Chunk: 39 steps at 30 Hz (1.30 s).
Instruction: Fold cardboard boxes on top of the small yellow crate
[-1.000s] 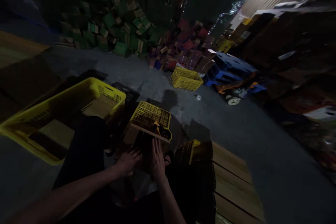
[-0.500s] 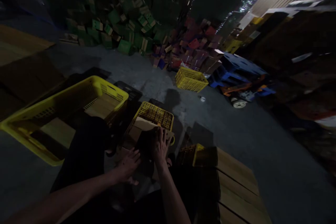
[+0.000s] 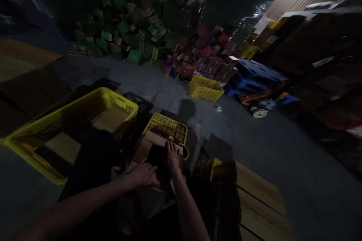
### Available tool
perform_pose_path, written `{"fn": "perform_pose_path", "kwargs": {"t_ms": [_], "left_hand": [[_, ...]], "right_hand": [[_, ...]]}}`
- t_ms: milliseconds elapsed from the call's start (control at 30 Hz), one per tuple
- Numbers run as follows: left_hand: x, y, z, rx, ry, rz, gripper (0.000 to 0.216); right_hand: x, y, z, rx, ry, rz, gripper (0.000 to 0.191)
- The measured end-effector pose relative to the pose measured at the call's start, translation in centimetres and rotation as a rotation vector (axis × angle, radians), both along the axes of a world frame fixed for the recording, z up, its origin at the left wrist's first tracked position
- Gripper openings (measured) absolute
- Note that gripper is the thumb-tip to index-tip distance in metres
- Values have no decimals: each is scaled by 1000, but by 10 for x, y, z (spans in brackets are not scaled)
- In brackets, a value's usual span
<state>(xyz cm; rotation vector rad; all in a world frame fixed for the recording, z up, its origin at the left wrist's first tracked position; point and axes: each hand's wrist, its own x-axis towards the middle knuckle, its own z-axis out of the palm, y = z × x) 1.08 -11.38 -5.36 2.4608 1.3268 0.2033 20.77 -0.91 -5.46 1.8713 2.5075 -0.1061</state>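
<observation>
The scene is dim. My left hand (image 3: 144, 175) lies flat with fingers spread on a dark flat piece (image 3: 157, 158) that sits over brown cardboard (image 3: 145, 143) at the near end of a small yellow crate (image 3: 169, 130). My right hand (image 3: 172, 154) presses on the same dark piece, fingers stretched toward the crate's near rim. Whether either hand grips anything is too dark to tell. A small yellow object (image 3: 185, 152) sits just right of my right hand.
A large yellow crate (image 3: 68, 120) holding flat cardboard stands to the left. Stacked wooden boards (image 3: 254, 199) lie at the right front. Farther off are another yellow crate (image 3: 205, 88), piles of green (image 3: 132, 30) and red boxes (image 3: 209, 56), and a blue pallet (image 3: 254, 73).
My right hand slid forward onto the dark piece toward the crate. My left hand moved right to rest beside it. The view shifted slightly.
</observation>
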Motion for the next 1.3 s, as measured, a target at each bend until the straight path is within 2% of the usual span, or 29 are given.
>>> {"fn": "perform_pose_path", "kwargs": {"t_ms": [67, 233, 367, 467, 600, 700, 800, 900, 1100, 1300], "left_hand": [[0, 16, 10, 29, -9, -18, 55], [-11, 41, 31, -13, 26, -131, 66], [-25, 37, 53, 77, 75, -166, 61], [-43, 29, 69, 213, 74, -111, 42], [-67, 21, 80, 261, 201, -24, 22], [-76, 20, 82, 267, 249, 60, 20], [-79, 25, 83, 268, 252, 159, 29], [-86, 31, 79, 263, 231, 188, 27], [-93, 42, 57, 269, 269, 242, 24], [-65, 61, 37, 315, 219, 438, 31]], "right_hand": [[-2, -3, 1, 2, 16, -16, 75], [-4, -8, -1, 40, 30, -19, 77], [-3, -9, -6, 79, 16, -2, 75], [-3, -8, -9, 86, 16, -9, 75], [-5, -7, -9, 95, 34, -23, 80], [-6, -9, -6, 106, 48, -29, 81], [-6, -10, -5, 106, 62, -15, 80], [-6, -9, -8, 104, 49, -19, 81], [-7, -7, -17, 123, 15, -36, 83], [-7, -9, -13, 139, 32, -18, 87]]}}
